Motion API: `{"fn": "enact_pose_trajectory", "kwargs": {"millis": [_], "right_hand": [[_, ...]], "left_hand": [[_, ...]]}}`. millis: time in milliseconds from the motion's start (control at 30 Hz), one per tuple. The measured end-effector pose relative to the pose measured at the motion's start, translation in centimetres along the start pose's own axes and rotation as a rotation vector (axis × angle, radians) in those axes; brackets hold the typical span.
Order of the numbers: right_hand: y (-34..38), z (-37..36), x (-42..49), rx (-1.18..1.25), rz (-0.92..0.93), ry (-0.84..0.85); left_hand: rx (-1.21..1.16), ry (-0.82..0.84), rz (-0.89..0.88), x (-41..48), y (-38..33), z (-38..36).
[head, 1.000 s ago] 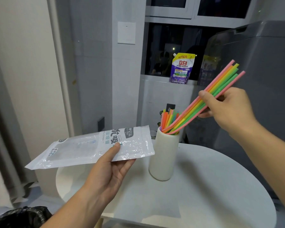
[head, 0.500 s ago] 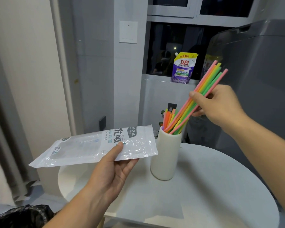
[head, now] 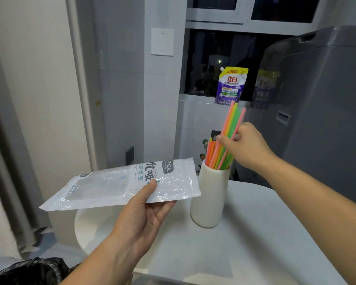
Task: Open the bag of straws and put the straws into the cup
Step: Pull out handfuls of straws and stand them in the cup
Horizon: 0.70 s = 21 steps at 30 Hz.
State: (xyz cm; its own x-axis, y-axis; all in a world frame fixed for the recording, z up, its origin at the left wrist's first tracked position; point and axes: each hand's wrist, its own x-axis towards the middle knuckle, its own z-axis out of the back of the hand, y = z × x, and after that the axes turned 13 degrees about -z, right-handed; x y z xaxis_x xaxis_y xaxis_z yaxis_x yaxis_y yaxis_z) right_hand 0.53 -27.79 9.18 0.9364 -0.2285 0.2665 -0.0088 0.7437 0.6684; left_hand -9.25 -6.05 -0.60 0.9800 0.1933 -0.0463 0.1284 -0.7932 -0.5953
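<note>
A white cup (head: 211, 199) stands upright on the round white table (head: 255, 243). Several orange straws (head: 210, 152) stand in it. My right hand (head: 247, 146) grips a bundle of pink, yellow and green straws (head: 233, 118) just above the cup's rim; their lower ends are inside the cup and they lean slightly right. My left hand (head: 144, 214) holds the clear straw bag (head: 119, 184) flat, left of the cup, with the thumb on top. The bag looks empty.
A purple and yellow detergent pouch (head: 230, 85) sits on the window sill behind the cup. A grey appliance (head: 317, 112) stands at the right. A black bin bag (head: 27, 272) is at the lower left. A curtain (head: 6, 161) hangs at the left.
My right hand has moved down and left, swinging the straw bundle from a steep slant to nearly upright and lower into the cup. The bag and my left hand stayed in place.
</note>
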Motion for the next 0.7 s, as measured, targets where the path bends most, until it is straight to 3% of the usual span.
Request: {"fn": "enact_pose_trajectory", "kwargs": {"millis": [233,400,500,700], "right_hand": [[0.3,0.3,0.1,0.117,0.035,0.020],[1.9,1.3,0.3,0.257,0.088,-0.072],[2.7,1.0,0.6,0.115,0.194,-0.069],[1.9,-0.4,-0.3,-0.500,0.317,0.016]], "left_hand": [[0.008,0.007,-0.004,0.0,-0.1,-0.1],[0.003,0.005,-0.001,0.0,0.0,-0.2],[0.002,0.007,-0.003,0.0,-0.1,-0.1],[0.011,0.014,-0.004,-0.1,-0.1,-0.1]]}}
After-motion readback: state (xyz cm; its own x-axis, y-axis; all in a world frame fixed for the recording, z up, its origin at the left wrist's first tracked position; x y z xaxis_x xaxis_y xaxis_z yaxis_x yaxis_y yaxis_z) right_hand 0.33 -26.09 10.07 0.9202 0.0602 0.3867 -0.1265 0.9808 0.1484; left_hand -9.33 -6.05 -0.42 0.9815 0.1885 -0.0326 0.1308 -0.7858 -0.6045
